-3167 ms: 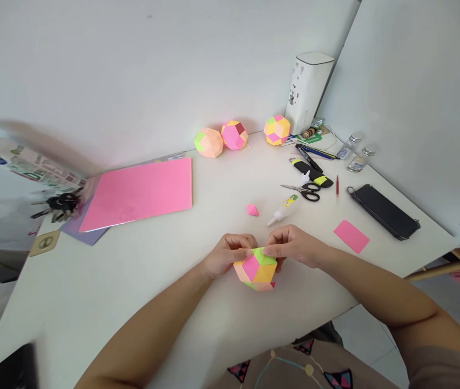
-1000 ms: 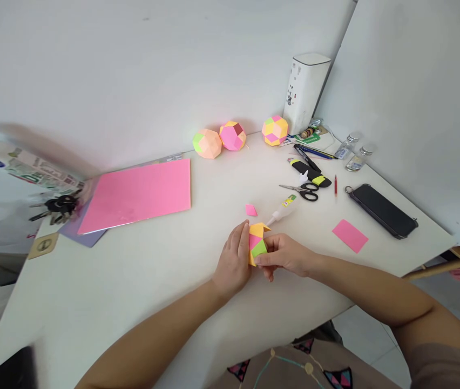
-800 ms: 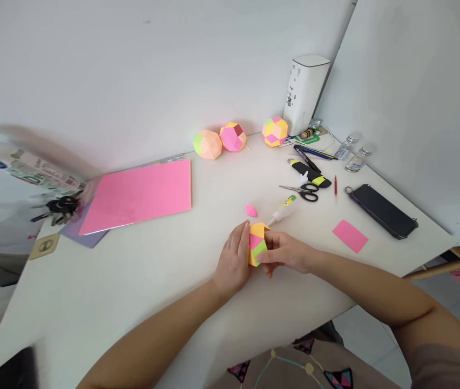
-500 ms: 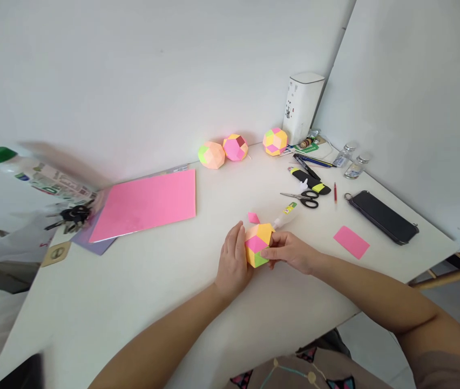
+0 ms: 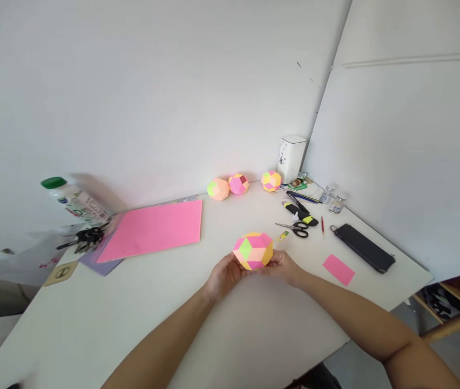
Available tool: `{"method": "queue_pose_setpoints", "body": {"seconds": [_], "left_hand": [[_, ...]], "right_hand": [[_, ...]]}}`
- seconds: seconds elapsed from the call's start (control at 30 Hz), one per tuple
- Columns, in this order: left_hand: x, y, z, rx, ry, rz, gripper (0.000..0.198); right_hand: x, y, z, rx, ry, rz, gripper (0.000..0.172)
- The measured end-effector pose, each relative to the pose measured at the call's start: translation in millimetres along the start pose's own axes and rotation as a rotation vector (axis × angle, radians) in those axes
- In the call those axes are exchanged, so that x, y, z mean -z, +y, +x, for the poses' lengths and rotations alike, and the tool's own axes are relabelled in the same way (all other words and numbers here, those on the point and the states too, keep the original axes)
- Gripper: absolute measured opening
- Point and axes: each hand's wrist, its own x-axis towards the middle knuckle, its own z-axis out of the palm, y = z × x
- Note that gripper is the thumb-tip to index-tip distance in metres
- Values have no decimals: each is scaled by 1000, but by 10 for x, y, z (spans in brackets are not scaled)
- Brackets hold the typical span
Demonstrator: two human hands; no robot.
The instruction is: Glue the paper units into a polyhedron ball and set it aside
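Observation:
A faceted paper ball (image 5: 253, 250) in pink, peach, yellow and green is held up in front of me above the white table. My left hand (image 5: 225, 276) cups it from the lower left, fingers curled beneath it. On the lower right, my right hand (image 5: 283, 267) grips it, with some fingers hidden behind the ball. Just behind the ball a glue bottle (image 5: 283, 236) shows only its yellow-green label; the rest is covered. Scissors (image 5: 297, 229) with black handles lie farther back to the right.
Three similar paper balls (image 5: 238, 184) line the wall. Pink paper sheets (image 5: 153, 231) lie left near a tilted bottle (image 5: 80, 201) and keys (image 5: 89, 235). To the right are a cutter (image 5: 300, 214), a pink paper piece (image 5: 338, 269), a black pouch (image 5: 364, 247) and glass jars (image 5: 337, 203).
Both hands have lifted and turned the paper ball, so different facets face me. My left hand has shifted from its side to underneath. The camera view has tilted upward.

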Motion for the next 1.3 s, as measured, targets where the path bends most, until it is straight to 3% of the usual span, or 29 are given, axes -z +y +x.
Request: {"method": "queue_pose_setpoints", "body": {"seconds": [0.13,0.27,0.47,0.7,0.83,0.93,1.07,1.3], "left_hand": [[10,29,12,1,-48,-116,40],[44,15,5,-33,-64,-59,25],[53,37,-13,-10,-116,46,25],[46,33,-24,10,-80,118,26],[50,-2,-24,-20,-29,161,11],[15,-5,-39,-60,-18,196,23],[-18,-6,-57,-124,18,228,30],[43,-55,-31,-123,56,262,27]], "right_hand": [[129,92,48,21,9,-109,28],[215,129,81,11,-49,-160,32],[308,76,97,-75,-129,-64,44],[376,59,120,-130,-58,147,29],[334,31,116,-112,-57,158,18],[296,-13,115,-109,-81,150,16],[265,-55,115,-128,-129,130,36],[229,-104,117,-107,-129,186,45]]}}
